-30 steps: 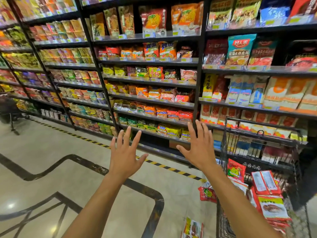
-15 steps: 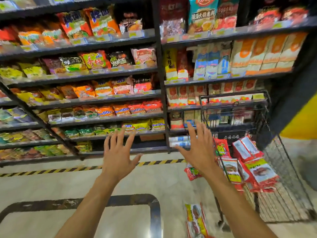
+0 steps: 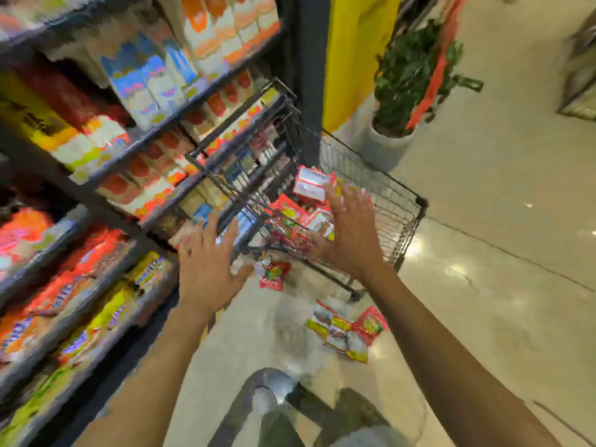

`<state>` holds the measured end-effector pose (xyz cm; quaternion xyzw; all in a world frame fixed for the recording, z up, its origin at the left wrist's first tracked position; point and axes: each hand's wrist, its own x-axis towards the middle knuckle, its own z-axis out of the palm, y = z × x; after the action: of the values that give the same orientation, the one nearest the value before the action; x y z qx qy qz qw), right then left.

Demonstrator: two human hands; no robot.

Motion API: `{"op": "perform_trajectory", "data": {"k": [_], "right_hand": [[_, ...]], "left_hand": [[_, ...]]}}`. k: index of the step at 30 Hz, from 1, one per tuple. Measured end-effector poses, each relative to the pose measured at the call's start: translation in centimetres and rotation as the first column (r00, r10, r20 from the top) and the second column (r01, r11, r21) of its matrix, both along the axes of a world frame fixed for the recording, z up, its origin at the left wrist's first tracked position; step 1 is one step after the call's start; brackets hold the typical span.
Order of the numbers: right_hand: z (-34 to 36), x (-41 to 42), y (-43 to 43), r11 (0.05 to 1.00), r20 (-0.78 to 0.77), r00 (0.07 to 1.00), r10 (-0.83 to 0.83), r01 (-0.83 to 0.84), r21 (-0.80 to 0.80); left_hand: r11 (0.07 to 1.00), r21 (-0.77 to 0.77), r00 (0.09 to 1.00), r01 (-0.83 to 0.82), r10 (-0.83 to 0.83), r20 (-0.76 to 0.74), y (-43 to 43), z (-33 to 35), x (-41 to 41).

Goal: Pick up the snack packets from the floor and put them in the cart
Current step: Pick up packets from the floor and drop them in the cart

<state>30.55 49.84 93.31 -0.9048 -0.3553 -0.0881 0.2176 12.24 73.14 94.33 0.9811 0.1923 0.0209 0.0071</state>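
Forward, my left hand (image 3: 206, 269) and right hand (image 3: 351, 240) outstretched, fingers (image 3: 211, 229) spread, empty, above floor snack packets (image 3: 345, 332) beside the wire cart (image 3: 417, 206).

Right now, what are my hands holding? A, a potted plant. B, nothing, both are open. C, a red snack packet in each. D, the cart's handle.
B: the left hand and right hand are both spread open and empty, while snack packets lie on the floor near the cart.
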Motion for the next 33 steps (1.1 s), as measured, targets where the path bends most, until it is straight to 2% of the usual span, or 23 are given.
{"op": "perform_trajectory", "data": {"k": [6,10,12,16,20,24,27,30,33], "right_hand": [[-2.1,-1.1,-5.8,0.937,0.005,0.939,-0.344,0.343,0.067],[-5.7,-3.9,-11.8,0.831,-0.047,0.833,-0.552,0.554,0.060],[-8.3,-5.2,-15.3,0.758,-0.075,0.760,-0.646,0.650,0.053],[-14.4,-7.7,-20.9,0.653,-0.130,0.651,-0.748,0.756,0.034],[-24.4,-8.9,-25.7,0.602,-0.187,0.588,-0.787,0.798,-0.028],[-36.5,-9.3,-28.4,0.621,-0.234,0.597,-0.768,0.783,-0.038],[-46.4,-9.0,-29.1,0.621,-0.302,0.578,-0.758,0.782,-0.061],[-56.6,-8.1,-29.5,0.613,-0.346,0.552,-0.758,0.784,-0.093],[-67.0,-6.8,-29.8,0.593,-0.388,0.505,-0.771,0.791,-0.150]], "left_hand": [[0.920,-0.095,0.924,0.380,-0.382,0.000,-1.9,-3.6,7.7],[0.820,-0.181,0.825,0.542,-0.561,-0.072,-5.9,-8.7,10.4],[0.773,-0.165,0.764,0.612,-0.632,-0.127,-8.2,-11.9,11.3],[0.713,-0.175,0.685,0.679,-0.701,-0.199,-12.1,-18.6,11.7],[0.685,-0.203,0.634,0.700,-0.727,-0.265,-16.2,-28.8,11.7],[0.662,-0.219,0.612,0.717,-0.748,-0.257,-19.0,-40.3,11.7],[0.695,-0.232,0.626,0.681,-0.716,-0.309,-20.7,-49.3,12.0],[0.696,-0.245,0.641,0.675,-0.718,-0.273,-21.8,-58.8,12.9],[0.668,-0.272,0.618,0.692,-0.744,-0.254,-22.4,-68.7,14.1]]}}
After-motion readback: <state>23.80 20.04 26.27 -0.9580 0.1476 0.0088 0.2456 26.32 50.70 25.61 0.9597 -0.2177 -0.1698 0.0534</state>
